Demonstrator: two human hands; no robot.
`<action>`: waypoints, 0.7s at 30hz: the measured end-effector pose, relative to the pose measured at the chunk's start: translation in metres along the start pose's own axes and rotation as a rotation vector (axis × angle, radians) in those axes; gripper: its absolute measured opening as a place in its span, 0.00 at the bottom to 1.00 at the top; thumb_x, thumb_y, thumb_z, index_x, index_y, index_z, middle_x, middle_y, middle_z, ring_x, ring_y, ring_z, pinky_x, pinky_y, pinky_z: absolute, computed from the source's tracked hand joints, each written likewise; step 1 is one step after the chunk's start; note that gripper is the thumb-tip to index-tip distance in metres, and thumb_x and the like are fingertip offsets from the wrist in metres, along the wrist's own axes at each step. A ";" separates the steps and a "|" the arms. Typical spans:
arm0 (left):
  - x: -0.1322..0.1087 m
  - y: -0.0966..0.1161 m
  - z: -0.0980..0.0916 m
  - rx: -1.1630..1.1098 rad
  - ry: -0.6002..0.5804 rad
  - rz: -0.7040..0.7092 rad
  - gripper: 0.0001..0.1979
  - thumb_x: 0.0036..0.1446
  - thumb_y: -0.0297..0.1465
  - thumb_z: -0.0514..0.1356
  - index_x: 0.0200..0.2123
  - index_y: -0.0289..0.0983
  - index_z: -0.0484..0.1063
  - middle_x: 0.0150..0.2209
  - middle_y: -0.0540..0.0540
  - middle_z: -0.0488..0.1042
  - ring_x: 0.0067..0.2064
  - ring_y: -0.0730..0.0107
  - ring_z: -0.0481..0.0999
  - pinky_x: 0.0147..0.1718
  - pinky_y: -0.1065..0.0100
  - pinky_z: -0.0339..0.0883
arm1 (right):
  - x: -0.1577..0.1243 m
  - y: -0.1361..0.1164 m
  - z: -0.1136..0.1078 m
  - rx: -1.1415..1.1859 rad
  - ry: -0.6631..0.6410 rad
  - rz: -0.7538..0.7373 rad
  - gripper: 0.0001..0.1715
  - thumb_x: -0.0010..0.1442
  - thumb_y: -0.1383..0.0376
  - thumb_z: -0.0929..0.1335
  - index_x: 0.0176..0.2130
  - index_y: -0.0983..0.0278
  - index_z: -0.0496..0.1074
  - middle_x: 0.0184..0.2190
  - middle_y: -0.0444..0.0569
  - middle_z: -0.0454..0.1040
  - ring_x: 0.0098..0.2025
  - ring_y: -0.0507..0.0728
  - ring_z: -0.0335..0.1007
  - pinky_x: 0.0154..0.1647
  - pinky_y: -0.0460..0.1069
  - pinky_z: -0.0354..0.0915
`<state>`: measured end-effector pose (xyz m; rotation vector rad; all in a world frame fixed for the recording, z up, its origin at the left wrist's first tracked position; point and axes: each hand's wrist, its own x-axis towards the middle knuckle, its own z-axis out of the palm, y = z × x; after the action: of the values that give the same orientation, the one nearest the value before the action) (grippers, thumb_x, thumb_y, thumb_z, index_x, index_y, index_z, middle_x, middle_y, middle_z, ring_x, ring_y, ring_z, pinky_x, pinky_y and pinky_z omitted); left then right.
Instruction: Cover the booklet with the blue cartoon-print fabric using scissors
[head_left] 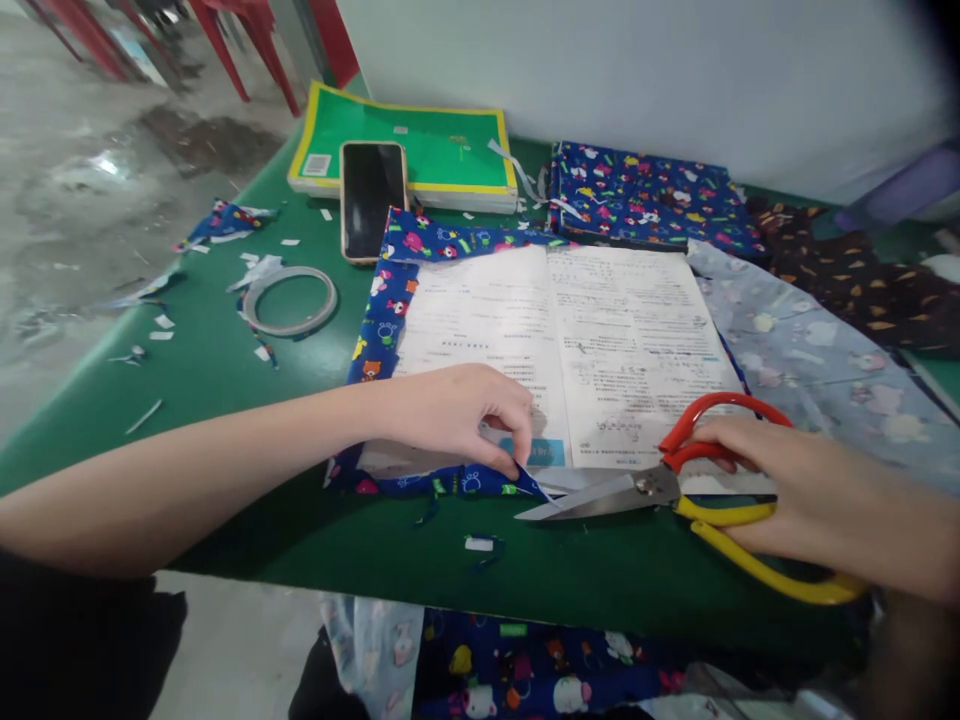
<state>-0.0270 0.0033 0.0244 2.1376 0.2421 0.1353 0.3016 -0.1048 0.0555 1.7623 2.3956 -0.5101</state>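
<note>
An open book [487, 320] with printed pages lies on the green table. Blue cartoon-patterned fabric [375, 325] is folded over its left, top and lower edges. My left hand [480, 415] rests at the book's lower edge, thumb and fingertips pinching the folded fabric there. My right hand [780, 490] grips scissors [649, 488] with red and yellow handles. The blades point left and their tips lie at the fabric fold, just right of my left fingertips. Pale reverse-side fabric [817, 350] spreads out to the right of the book.
A phone [373, 200] leans against a green book [427, 150]. A roll of tape [291, 302] and fabric scraps [225, 222] lie on the table [300, 540] at left. Behind are a blue patterned bundle [645, 195] and brown fabric [832, 270]. More patterned fabric [540, 660] hangs below the front edge.
</note>
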 end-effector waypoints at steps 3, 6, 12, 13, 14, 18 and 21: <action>0.000 -0.001 0.000 0.021 -0.014 -0.002 0.02 0.54 0.28 0.66 0.33 0.39 0.78 0.29 0.52 0.69 0.33 0.76 0.69 0.34 0.75 0.61 | 0.001 -0.010 0.003 0.006 -0.098 0.003 0.27 0.48 0.56 0.70 0.48 0.52 0.66 0.44 0.41 0.74 0.41 0.57 0.73 0.37 0.50 0.70; 0.000 -0.001 0.000 0.029 -0.009 0.004 0.01 0.55 0.29 0.66 0.33 0.39 0.78 0.28 0.53 0.69 0.32 0.77 0.69 0.34 0.75 0.61 | 0.002 -0.020 0.004 0.004 -0.105 -0.004 0.24 0.50 0.56 0.69 0.48 0.53 0.66 0.43 0.42 0.74 0.41 0.56 0.73 0.39 0.50 0.69; 0.000 -0.003 0.001 0.026 0.004 0.033 0.02 0.54 0.29 0.66 0.33 0.37 0.78 0.29 0.52 0.70 0.33 0.76 0.69 0.33 0.75 0.61 | 0.007 -0.035 0.014 0.000 -0.090 -0.048 0.27 0.49 0.54 0.70 0.49 0.54 0.66 0.45 0.43 0.73 0.44 0.55 0.72 0.40 0.49 0.68; 0.000 -0.004 0.001 0.023 0.002 0.032 0.02 0.54 0.29 0.66 0.33 0.38 0.78 0.29 0.52 0.70 0.33 0.76 0.69 0.33 0.75 0.61 | 0.008 -0.037 0.016 -0.002 -0.087 -0.047 0.27 0.49 0.54 0.70 0.49 0.55 0.66 0.45 0.43 0.73 0.44 0.55 0.72 0.40 0.49 0.67; 0.000 -0.004 0.001 0.019 0.001 0.029 0.02 0.54 0.29 0.66 0.33 0.38 0.77 0.29 0.52 0.70 0.33 0.76 0.69 0.33 0.75 0.60 | 0.008 -0.039 0.017 -0.003 -0.086 -0.044 0.27 0.49 0.53 0.70 0.49 0.55 0.66 0.45 0.44 0.74 0.43 0.55 0.72 0.39 0.49 0.67; 0.000 -0.006 0.001 -0.008 -0.002 0.023 0.01 0.55 0.30 0.66 0.32 0.39 0.77 0.29 0.52 0.69 0.31 0.76 0.68 0.32 0.74 0.59 | 0.008 -0.045 0.020 -0.008 -0.090 -0.039 0.26 0.49 0.54 0.70 0.48 0.56 0.66 0.44 0.44 0.74 0.43 0.55 0.72 0.39 0.50 0.67; -0.001 -0.006 0.000 -0.014 -0.010 0.012 0.02 0.55 0.30 0.65 0.33 0.39 0.77 0.29 0.52 0.70 0.31 0.76 0.67 0.32 0.74 0.59 | 0.005 -0.046 0.020 -0.010 -0.099 -0.042 0.26 0.48 0.56 0.70 0.47 0.56 0.66 0.42 0.43 0.74 0.40 0.55 0.73 0.37 0.49 0.67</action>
<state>-0.0284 0.0061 0.0193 2.1261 0.2213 0.1328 0.2549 -0.1193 0.0442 1.6449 2.3677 -0.5753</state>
